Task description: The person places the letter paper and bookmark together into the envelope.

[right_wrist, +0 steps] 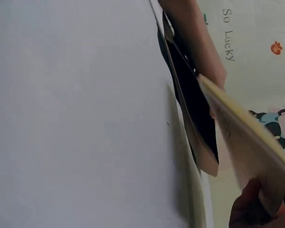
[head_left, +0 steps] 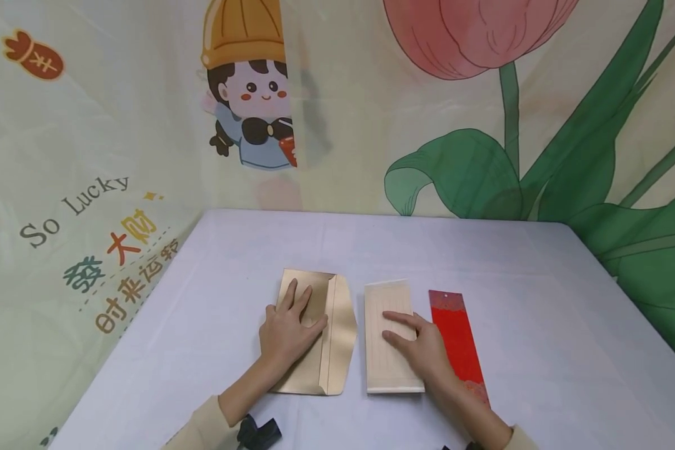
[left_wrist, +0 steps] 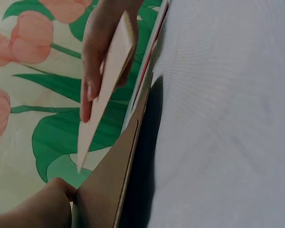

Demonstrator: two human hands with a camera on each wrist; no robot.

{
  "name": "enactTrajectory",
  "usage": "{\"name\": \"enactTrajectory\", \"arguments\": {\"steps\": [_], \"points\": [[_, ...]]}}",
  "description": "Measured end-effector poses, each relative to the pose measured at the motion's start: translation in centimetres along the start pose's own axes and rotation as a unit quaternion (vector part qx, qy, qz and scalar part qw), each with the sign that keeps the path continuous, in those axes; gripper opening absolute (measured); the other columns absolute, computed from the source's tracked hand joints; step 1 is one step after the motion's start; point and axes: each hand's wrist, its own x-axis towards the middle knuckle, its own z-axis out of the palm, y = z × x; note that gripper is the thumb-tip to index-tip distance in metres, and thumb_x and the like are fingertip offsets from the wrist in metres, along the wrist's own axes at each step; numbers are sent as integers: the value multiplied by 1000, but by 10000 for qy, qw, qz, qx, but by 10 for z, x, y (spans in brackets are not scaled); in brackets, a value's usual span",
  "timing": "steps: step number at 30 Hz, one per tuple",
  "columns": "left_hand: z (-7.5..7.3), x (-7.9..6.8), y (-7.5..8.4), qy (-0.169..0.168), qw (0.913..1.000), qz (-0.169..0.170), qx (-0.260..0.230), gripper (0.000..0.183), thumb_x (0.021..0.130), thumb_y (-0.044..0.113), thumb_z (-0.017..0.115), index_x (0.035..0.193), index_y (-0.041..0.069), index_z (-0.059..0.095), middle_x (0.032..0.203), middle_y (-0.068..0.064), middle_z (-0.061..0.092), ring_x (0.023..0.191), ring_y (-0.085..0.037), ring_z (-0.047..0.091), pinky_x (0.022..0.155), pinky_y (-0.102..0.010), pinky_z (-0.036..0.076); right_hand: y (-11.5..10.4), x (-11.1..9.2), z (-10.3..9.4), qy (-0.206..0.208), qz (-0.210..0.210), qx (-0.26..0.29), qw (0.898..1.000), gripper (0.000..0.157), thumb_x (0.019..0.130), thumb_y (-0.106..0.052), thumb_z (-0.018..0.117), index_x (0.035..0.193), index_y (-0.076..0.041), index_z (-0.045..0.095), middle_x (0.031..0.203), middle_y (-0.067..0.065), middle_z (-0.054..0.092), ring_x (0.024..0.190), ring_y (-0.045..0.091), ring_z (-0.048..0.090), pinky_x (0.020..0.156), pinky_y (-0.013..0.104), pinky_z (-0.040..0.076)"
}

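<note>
At the near edge, a black object by the left sleeve, mostly cut off. Now the left hand, fingers spread flat across a gold rectangular paper envelope; its thumb lies by the gaping mouth, whose inside is too dark to read. Beside it, the right hand grips a pale, thin rectangular slab, raised and tilted, underside fingers partly hidden. The right forearm covers part of a red paper strip. Beyond, 1 printed cartoon figure, sliced by a seam.
</note>
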Motion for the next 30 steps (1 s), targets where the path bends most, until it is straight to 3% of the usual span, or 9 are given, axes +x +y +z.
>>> {"name": "enactTrajectory", "arguments": {"steps": [4,8,13,17,21,24,27,30], "points": [[1,-1,2,-86,9999,-61,-85,65,74,59,60,130,26,56,144,0,38,71,-28,45,44,-32,35,-15,10,6,-580,-133,621,9963,38,86,-13,64,121,-27,63,131,4,49,117,23,42,83,33,45],[4,-2,2,-185,9997,-109,-70,66,74,60,59,131,27,54,145,1,36,73,-28,45,46,-33,37,-21,13,18,-1112,-87,799,9905,40,88,-10,59,125,-25,60,135,8,46,123,25,39,92,37,40],[5,-4,3,-214,9996,-131,-115,66,74,60,59,131,27,54,145,1,36,73,-28,46,47,-34,38,-15,15,36,-1475,-322,805,9853,45,86,-3,61,129,-14,56,132,17,47,112,27,47,81,31,46],[4,-4,2,-187,9997,-119,-94,65,74,59,59,130,26,55,145,0,36,75,-29,47,48,-35,40,-12,18,49,-1312,-1066,60,9856,52,81,-3,66,131,-12,53,130,17,50,109,26,51,81,34,48],[4,-3,1,-101,9999,-72,-65,65,73,59,60,129,25,57,144,-2,38,74,-29,47,47,-36,41,-13,20,57,-998,-1711,-901,9760,64,76,-11,75,133,-9,47,119,14,53,99,21,53,78,33,46],[4,-2,0,-75,10000,-18,-52,65,73,59,60,128,24,58,143,-3,39,72,-29,46,46,-35,40,-16,21,55,-1168,-1765,-1265,9691,76,73,-22,78,138,-8,41,114,10,48,92,17,45,74,31,43],[5,-2,-1,-77,10000,36,-19,65,73,59,60,128,24,58,143,-4,39,70,-28,46,46,-34,40,-17,22,48,-1516,-1712,-1532,9614,87,70,-29,79,142,-8,35,123,12,44,102,21,41,82,36,41],[4,-1,-2,-68,9999,72,18,65,73,59,60,128,24,58,142,-4,40,70,-27,45,46,-34,40,-17,25,45,-1642,-1974,-1907,9475,93,68,-33,81,143,-6,33,132,14,42,111,26,39,89,43,38]]}}
